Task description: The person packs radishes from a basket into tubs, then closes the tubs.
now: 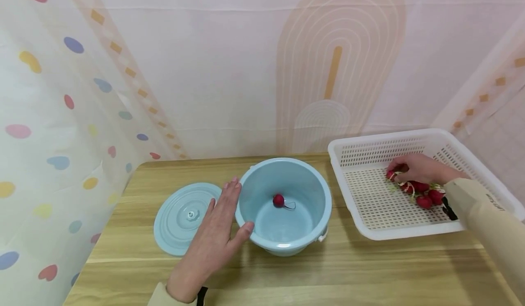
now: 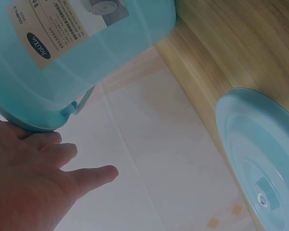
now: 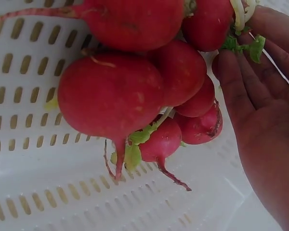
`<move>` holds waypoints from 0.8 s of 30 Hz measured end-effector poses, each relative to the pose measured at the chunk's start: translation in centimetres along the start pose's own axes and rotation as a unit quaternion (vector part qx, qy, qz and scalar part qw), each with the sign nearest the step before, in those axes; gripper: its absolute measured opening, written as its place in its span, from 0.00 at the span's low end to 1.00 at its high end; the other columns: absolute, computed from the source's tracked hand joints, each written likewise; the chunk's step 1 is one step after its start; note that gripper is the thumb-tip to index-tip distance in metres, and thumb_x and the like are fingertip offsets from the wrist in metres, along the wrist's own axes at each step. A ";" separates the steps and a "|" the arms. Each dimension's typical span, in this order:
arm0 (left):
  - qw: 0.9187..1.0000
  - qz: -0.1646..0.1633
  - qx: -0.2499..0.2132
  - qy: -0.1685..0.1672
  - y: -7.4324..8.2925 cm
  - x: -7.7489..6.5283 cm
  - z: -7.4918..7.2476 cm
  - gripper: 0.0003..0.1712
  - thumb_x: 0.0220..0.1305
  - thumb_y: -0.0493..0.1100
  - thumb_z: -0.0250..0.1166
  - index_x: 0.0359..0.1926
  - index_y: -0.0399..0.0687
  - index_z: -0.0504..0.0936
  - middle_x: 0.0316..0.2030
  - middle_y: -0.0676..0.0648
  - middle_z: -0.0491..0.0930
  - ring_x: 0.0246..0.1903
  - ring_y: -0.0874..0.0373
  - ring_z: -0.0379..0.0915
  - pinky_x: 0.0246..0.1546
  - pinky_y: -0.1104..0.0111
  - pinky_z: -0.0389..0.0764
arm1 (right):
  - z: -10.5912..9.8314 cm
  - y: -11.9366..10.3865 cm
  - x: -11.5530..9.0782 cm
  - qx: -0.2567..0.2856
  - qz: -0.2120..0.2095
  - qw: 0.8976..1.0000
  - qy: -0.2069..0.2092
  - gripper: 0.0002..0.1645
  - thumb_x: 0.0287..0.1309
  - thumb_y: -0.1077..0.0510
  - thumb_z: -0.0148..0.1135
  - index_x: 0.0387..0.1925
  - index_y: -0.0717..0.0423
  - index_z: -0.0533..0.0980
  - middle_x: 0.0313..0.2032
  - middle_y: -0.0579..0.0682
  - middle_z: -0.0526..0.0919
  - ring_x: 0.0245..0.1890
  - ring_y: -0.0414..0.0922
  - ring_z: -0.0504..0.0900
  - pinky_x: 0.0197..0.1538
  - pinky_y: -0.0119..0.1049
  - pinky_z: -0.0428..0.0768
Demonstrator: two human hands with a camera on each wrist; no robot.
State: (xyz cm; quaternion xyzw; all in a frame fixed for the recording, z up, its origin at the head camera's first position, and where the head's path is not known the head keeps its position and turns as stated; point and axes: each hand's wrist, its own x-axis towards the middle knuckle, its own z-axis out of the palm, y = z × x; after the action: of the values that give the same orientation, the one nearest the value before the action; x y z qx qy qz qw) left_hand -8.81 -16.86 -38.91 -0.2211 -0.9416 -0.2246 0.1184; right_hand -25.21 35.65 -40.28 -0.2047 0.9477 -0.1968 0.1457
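My left hand (image 1: pixel 213 240) lies against the left rim of a light blue bucket (image 1: pixel 305 187), its fingers straight and the thumb spread. Inside the bucket, one red radish (image 1: pixel 278 200) with a thin root rests on the bottom. Over in a white slotted basket (image 1: pixel 361 201), my right hand (image 1: pixel 422 168) pinches a radish (image 1: pixel 391 175) at the left end of a small heap. In the right wrist view, several more radishes (image 3: pixel 111 96) with roots and bits of green leaf sit beside the fingers; part of the held radish is hidden.
A round light blue lid (image 1: pixel 170 226) with a small central knob lies on the wooden table (image 1: pixel 135 233) left of the bucket. The bucket carries a brown paper label (image 2: pixel 48 29). A patterned curtain (image 1: pixel 205 69) hangs behind the table and along its left side.
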 end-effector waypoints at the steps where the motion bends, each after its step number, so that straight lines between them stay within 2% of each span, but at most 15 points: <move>1: 1.000 0.000 0.000 0.000 0.0 0.0 0.0 0.47 0.75 0.59 0.57 0.83 0.46 0.47 0.82 0.46 0.47 0.81 0.47 0.43 0.72 0.35 0.55 | 0.0 0.0 -0.1 0.000 0.004 1.000 0.000 0.14 0.62 0.58 0.73 0.48 0.58 0.85 0.46 0.52 0.87 0.41 0.45 0.79 0.49 0.49 0.81; 7: 1.000 -0.002 -0.004 -0.003 0.1 0.1 0.1 0.47 0.75 0.59 0.57 0.83 0.46 0.47 0.83 0.47 0.45 0.81 0.49 0.41 0.73 0.35 0.54 | -0.7 -0.4 -0.5 -0.007 0.005 1.000 0.010 0.16 0.62 0.56 0.72 0.50 0.57 0.85 0.47 0.54 0.87 0.41 0.45 0.80 0.48 0.50 0.81; 17: 1.000 -0.010 -0.001 0.003 -0.1 0.4 0.3 0.47 0.76 0.60 0.56 0.83 0.45 0.48 0.83 0.48 0.45 0.81 0.49 0.41 0.73 0.36 0.54 | -3.5 -1.6 -0.9 -0.023 -0.009 0.998 0.052 0.17 0.64 0.57 0.72 0.53 0.57 0.85 0.48 0.53 0.88 0.39 0.42 0.81 0.44 0.42 0.81; 24: 1.000 -0.013 -0.007 0.002 0.1 0.9 0.9 0.47 0.75 0.61 0.56 0.83 0.44 0.49 0.83 0.47 0.46 0.81 0.48 0.42 0.72 0.35 0.55 | -5.2 -3.6 -2.3 -0.042 -0.033 0.994 0.100 0.17 0.63 0.57 0.72 0.53 0.52 0.86 0.47 0.46 0.88 0.40 0.39 0.83 0.42 0.37 0.81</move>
State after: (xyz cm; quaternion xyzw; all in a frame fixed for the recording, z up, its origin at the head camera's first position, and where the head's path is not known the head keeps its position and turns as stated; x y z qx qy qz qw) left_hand -9.68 -15.97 -39.36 -0.2088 -0.9427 -0.2328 0.1159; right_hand -23.91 35.31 -33.69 -0.2215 0.9575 -0.1813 0.0349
